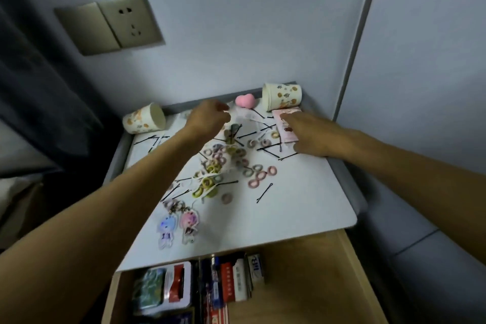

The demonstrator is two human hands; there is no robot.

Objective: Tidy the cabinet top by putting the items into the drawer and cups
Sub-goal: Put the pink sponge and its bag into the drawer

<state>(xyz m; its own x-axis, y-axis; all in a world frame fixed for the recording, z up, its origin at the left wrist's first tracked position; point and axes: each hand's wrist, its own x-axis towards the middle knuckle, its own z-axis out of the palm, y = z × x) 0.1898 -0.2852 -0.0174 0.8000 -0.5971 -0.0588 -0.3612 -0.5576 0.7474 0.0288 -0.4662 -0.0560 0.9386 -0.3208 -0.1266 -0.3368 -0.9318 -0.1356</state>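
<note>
While both cups lie tipped over at 10 (144,118) and 1 o'clock (282,97), nothing stays in. Left hand (207,118) curled, contents unclear; right hand (307,137) flat on pink card (285,123). Sleeve-level sweep risks scattering hair ties (223,163), bobby pins (264,192) off cabinet top (310,208); drawer (302,284) open at 6.

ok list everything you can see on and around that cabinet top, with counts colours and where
paper cups: two, cream with orange print, lying on their sides at the back corners
heart: one, pink, back edge
hair ties: many, pastel, middle
hairpins: many, black, scattered
keychain charms: two, blue and pink, front left
pink card: one, under the right hand
cabinet top: one, white
drawer: one, wooden, open below, packets at its left
wall socket: one, beige, upper left
left hand: closed on something, cannot tell what
right hand: flat on the card
</note>
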